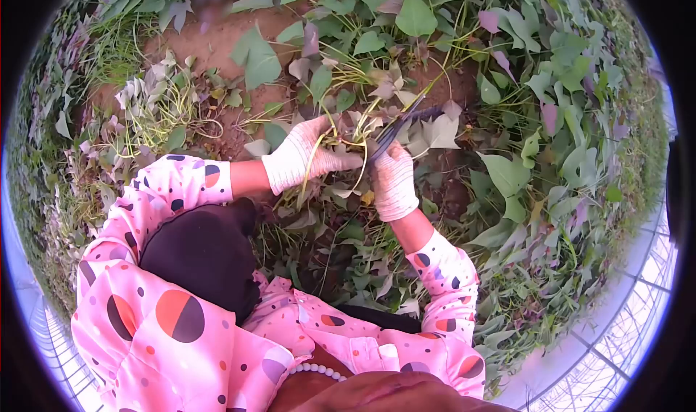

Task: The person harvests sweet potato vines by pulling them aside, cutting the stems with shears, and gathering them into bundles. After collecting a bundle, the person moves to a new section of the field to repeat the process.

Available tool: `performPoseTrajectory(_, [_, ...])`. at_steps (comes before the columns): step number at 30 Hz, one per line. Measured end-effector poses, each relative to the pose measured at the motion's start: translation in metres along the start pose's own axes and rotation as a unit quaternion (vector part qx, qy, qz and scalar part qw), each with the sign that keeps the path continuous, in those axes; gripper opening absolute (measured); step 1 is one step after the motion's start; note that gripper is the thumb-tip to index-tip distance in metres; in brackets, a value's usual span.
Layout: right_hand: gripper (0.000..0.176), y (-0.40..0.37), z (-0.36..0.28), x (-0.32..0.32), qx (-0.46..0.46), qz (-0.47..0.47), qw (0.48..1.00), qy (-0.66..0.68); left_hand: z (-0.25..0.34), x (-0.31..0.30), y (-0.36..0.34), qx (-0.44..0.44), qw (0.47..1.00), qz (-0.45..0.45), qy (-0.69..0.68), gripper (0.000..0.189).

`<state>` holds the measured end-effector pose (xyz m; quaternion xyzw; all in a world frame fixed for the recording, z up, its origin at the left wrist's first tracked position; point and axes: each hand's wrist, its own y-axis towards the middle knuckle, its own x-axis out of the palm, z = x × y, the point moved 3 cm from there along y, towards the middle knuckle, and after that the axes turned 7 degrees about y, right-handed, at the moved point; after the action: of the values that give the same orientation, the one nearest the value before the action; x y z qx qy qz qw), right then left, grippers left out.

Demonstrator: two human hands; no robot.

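My left hand (304,162), in a white knitted glove, grips a bundle of thin yellow-green vine stems (341,136) with leaves on them. My right hand (394,180), also gloved, holds dark scissors (402,125) whose blades point up and right, close against the stems just right of my left hand. Both hands meet at the middle of the view, above leafy ground. My sleeves are pink with coloured dots.
Green and purplish vine leaves (507,172) cover the ground to the right and at the top. Bare brown soil (210,49) shows at upper left, with a heap of cut wilted vines (156,107) on it. A pale mesh or netting edge (623,325) lies at lower right.
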<state>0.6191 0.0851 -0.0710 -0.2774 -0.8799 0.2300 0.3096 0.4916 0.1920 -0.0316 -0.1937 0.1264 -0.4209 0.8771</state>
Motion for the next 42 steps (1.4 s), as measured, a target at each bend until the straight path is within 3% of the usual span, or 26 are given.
performPoseTrajectory(1, [0.028, 0.000, 0.003, 0.005, 0.002, -0.005, 1.000, -0.002, -0.006, 0.005, 0.010, -0.050, 0.978, 0.012, -0.202, 0.044])
performPoseTrajectory(4, [0.032, -0.012, 0.006, 0.026, 0.123, -0.050, 0.988, 0.081, -0.018, -0.004, 0.015, 0.002, 0.985, 0.011, -0.170, 0.038])
performPoseTrajectory(7, [0.030, -0.019, -0.005, 0.028, 0.080, -0.079, 0.993, 0.022, -0.023, -0.018, 0.013, 0.005, 0.998, -0.017, -0.052, 0.031])
performPoseTrajectory(8, [0.027, -0.017, -0.013, 0.029, -0.010, -0.068, 0.992, -0.103, -0.023, -0.034, 0.015, -0.039, 0.995, 0.052, -0.073, 0.032])
performPoseTrajectory(9, [0.024, -0.019, -0.018, 0.031, -0.039, -0.038, 0.997, -0.056, -0.023, -0.053, 0.014, -0.086, 0.985, 0.119, -0.094, 0.033])
performPoseTrajectory(11, [0.020, -0.003, -0.021, 0.009, -0.136, -0.019, 0.953, -0.269, -0.016, -0.112, 0.014, -0.062, 0.940, 0.286, -0.177, 0.030])
performPoseTrajectory(12, [0.015, -0.001, -0.029, 0.020, -0.067, -0.033, 0.954, -0.290, -0.024, -0.158, 0.014, 0.052, 0.922, 0.344, -0.167, 0.029])
performPoseTrajectory(14, [0.023, 0.021, -0.030, 0.037, -0.045, -0.126, 0.846, -0.516, -0.020, -0.249, 0.006, 0.099, 0.853, 0.489, -0.152, 0.030])
performPoseTrajectory(15, [0.028, 0.044, -0.018, 0.037, -0.051, -0.156, 0.771, -0.615, 0.000, -0.272, -0.006, 0.148, 0.832, 0.502, -0.185, 0.032])
performPoseTrajectory(17, [0.034, 0.095, -0.005, 0.036, -0.071, -0.168, 0.691, -0.699, 0.000, -0.327, -0.024, 0.168, 0.806, 0.565, -0.043, 0.037])
performPoseTrajectory(19, [0.033, 0.180, 0.007, -0.014, -0.211, -0.101, 0.699, -0.676, -0.006, -0.349, -0.033, 0.179, 0.766, 0.577, 0.219, 0.036])
performPoseTrajectory(20, [0.032, 0.206, -0.006, -0.032, -0.244, -0.046, 0.703, -0.667, 0.000, -0.328, -0.032, 0.195, 0.791, 0.537, 0.218, 0.035])
performPoseTrajectory(21, [0.031, 0.211, -0.028, -0.038, -0.179, -0.001, 0.800, -0.572, 0.004, -0.305, -0.031, 0.208, 0.815, 0.496, 0.214, 0.033])
performPoseTrajectory(22, [0.031, 0.213, -0.050, -0.043, -0.129, 0.058, 0.878, -0.456, -0.029, -0.307, -0.014, 0.182, 0.877, 0.444, 0.010, 0.029])
performPoseTrajectory(23, [0.030, 0.215, -0.050, -0.050, -0.041, 0.068, 0.976, -0.204, -0.042, -0.290, 0.004, 0.129, 0.903, 0.383, -0.144, 0.025])
performPoseTrajectory(25, [0.030, 0.204, -0.056, -0.049, -0.024, 0.068, 0.973, -0.218, -0.071, -0.251, 0.038, -0.009, 0.822, 0.306, -0.480, 0.020])
performPoseTrajectory(27, [0.030, 0.193, -0.056, -0.049, -0.010, 0.068, 0.971, -0.229, -0.082, -0.204, 0.067, -0.098, 0.806, 0.245, -0.530, 0.018])
performPoseTrajectory(28, [0.030, 0.191, -0.051, -0.050, -0.019, 0.057, 0.985, -0.163, -0.078, -0.179, 0.077, -0.120, 0.825, 0.150, -0.531, 0.013])
performPoseTrajectory(31, [0.043, 0.153, -0.048, -0.039, 0.016, 0.052, 0.991, -0.122, -0.065, -0.119, 0.127, -0.126, 0.832, 0.087, -0.533, 0.008])
performPoseTrajectory(32, [0.049, 0.143, -0.043, -0.036, 0.048, 0.030, 0.990, -0.133, -0.065, -0.110, 0.144, -0.029, 0.949, 0.008, -0.315, 0.009])
performPoseTrajectory(33, [0.054, 0.132, -0.037, -0.034, 0.080, 0.009, 0.987, -0.142, -0.065, -0.101, 0.159, 0.102, 0.991, 0.000, 0.087, 0.011])
performPoseTrajectory(34, [0.058, 0.115, -0.023, -0.022, 0.051, -0.006, 0.996, -0.067, -0.065, -0.092, 0.173, 0.217, 0.927, 0.054, 0.300, 0.015])
performPoseTrajectory(36, [0.067, 0.100, 0.000, -0.004, 0.089, -0.022, 0.994, -0.065, -0.086, -0.082, 0.216, 0.136, 0.941, 0.020, 0.309, 0.029])
performPoseTrajectory(37, [0.072, 0.099, 0.008, -0.003, 0.158, -0.025, 0.978, -0.137, -0.071, -0.080, 0.212, 0.111, 0.899, 0.005, 0.423, 0.033])
performPoseTrajectory(39, [0.060, 0.113, 0.029, -0.012, 0.203, -0.005, 0.975, -0.085, -0.072, -0.073, 0.217, 0.096, 0.885, -0.001, 0.456, 0.036])
performPoseTrajectory(42, [0.067, 0.132, 0.034, -0.015, 0.200, 0.048, 0.974, -0.097, -0.073, -0.067, 0.216, 0.074, 0.874, 0.004, 0.481, 0.041])
